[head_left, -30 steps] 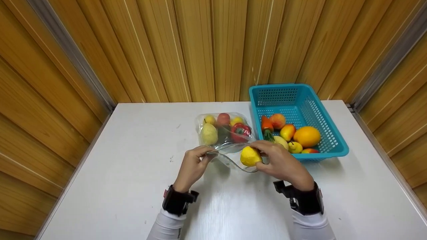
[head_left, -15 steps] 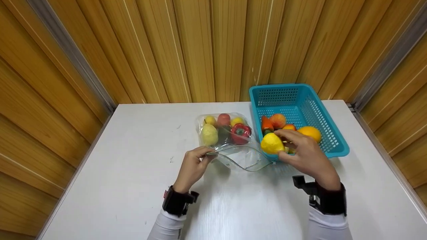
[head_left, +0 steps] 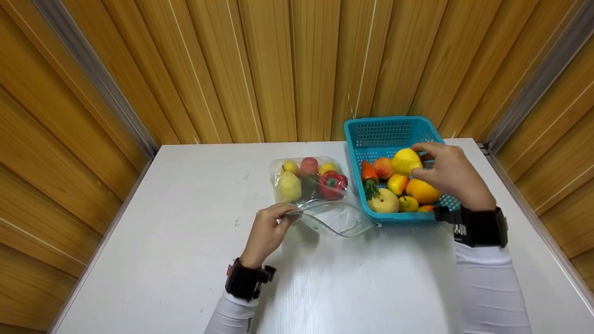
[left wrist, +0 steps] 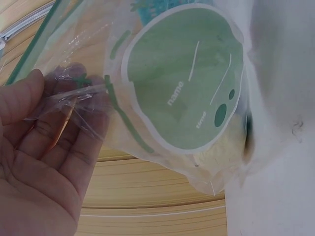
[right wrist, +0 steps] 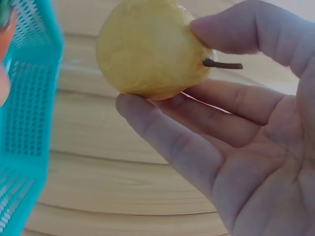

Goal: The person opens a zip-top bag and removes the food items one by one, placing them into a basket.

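Observation:
My right hand (head_left: 452, 174) holds a yellow pear (head_left: 406, 161) above the blue basket (head_left: 390, 132). In the right wrist view the pear's dark stem points toward the palm, with thumb and fingertips around the fruit. My left hand (head_left: 269, 229) pinches the edge of a clear zip bag (head_left: 341, 220), whose mouth gapes toward me. Inside the bag lie a red bell pepper (head_left: 333, 185), a pale green pear-like fruit (head_left: 289, 187), a red round fruit (head_left: 309, 166), two small yellow fruits and a dark item. A green printed label (left wrist: 187, 78) shows on the bag in the left wrist view.
Within the basket are a carrot (head_left: 369, 171), a peach (head_left: 383, 168), an orange-yellow oval fruit (head_left: 422, 191), a pale round fruit (head_left: 384, 201) and several smaller fruits. Bag and basket stand side by side on the white table (head_left: 185, 241). Wood-patterned walls (head_left: 274, 69) enclose it.
The right hand has carried the yellow pear from the bag's mouth rightward and back, over the basket. The left hand keeps its pinch on the bag.

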Demonstrator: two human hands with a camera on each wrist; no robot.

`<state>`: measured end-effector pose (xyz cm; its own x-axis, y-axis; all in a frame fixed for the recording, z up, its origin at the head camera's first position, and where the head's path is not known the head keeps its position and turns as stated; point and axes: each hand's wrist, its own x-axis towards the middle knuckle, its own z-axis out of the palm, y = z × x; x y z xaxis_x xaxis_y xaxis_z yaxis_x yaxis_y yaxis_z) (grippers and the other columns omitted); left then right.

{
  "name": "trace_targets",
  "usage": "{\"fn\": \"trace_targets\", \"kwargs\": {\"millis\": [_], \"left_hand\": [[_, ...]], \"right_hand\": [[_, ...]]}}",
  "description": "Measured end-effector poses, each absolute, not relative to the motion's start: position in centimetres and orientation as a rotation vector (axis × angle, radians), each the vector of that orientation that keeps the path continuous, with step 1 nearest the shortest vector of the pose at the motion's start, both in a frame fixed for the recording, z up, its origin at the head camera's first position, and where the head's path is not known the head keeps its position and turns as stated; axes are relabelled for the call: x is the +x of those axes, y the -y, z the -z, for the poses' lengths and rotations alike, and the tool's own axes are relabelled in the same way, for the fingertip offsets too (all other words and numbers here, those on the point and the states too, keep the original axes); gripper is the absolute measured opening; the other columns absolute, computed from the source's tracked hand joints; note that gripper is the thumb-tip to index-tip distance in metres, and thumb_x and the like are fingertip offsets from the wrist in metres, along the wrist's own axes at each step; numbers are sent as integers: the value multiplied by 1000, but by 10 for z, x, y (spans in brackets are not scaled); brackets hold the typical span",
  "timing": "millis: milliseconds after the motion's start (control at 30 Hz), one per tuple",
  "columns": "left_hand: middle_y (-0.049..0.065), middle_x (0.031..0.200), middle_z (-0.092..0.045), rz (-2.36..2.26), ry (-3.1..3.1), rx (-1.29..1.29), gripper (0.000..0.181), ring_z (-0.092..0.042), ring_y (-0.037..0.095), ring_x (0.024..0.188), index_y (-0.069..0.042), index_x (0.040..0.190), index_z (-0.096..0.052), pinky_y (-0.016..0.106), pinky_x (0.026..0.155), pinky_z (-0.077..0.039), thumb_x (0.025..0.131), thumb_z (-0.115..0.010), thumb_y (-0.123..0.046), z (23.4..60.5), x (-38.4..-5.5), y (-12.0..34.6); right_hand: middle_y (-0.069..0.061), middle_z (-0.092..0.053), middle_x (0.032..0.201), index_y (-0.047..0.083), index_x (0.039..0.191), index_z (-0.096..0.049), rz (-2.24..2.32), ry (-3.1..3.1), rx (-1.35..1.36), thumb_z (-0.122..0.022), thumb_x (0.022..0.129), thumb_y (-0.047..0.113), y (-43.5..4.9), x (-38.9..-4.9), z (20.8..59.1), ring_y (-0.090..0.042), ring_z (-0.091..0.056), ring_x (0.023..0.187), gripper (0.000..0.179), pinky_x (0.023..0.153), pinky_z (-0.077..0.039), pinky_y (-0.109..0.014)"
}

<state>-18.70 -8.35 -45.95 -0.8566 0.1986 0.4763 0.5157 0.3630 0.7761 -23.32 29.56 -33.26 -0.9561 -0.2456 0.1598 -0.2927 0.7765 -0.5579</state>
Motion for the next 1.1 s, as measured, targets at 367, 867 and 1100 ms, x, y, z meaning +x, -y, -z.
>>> {"fn": "trace_targets", "kwargs": {"millis": [367, 867, 1100], "left_hand": [[2, 94, -77, 1447, 2335, -634, 13, -68, 13, 87, -4, 97, -80, 24, 75, -57, 95, -69, 2, 458, -188, 83], [3, 95, -77, 1473, 2307, -645, 12, -70, 16, 90, -4, 97, -80, 27, 80, -58, 95, -69, 2, 460, -188, 84], [4, 96, -77, 1491, 2307, -653, 15, -71, 18, 91, -3, 98, -80, 28, 81, -60, 95, -68, 5, 462, -189, 84]], "right_hand": [[-37, -59, 128, -14, 136, -55, -770, 3131, 305, -66, 94, 14, -319, -297, 339, -45, -60, 103, 52, 90, -55, -56], [-42, -49, 131, -21, 139, -42, -755, 3318, 59, -56, 102, 11, -332, -349, 403, -48, -52, 108, 52, 101, -48, -62], [-42, -49, 134, -19, 144, -40, -704, 3412, -16, -51, 104, 8, -338, -354, 420, -47, -52, 108, 49, 105, -46, -63]]}}
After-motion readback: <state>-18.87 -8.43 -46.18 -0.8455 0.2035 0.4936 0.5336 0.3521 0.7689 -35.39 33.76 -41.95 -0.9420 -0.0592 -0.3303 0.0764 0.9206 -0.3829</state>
